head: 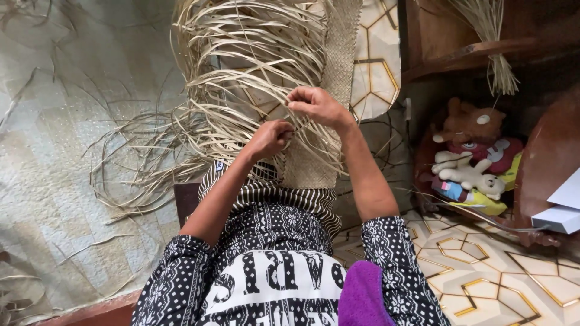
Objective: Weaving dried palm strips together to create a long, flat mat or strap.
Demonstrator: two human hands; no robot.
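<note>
Item: mat (329, 72), part-woven, lying across my lap and running up to 12 o'clock; loose strips (241, 66) are fanning out at 11. My left hand (269, 137) is closing around strips at centre, fingers curled tight. My right hand (317, 104) is pinching one strip just beside it, at 1 o'clock. At 3 o'clock a wooden shelf (477, 51) is holding a strip bundle (498, 66); below it, toys (471, 157) are sitting piled together.
</note>
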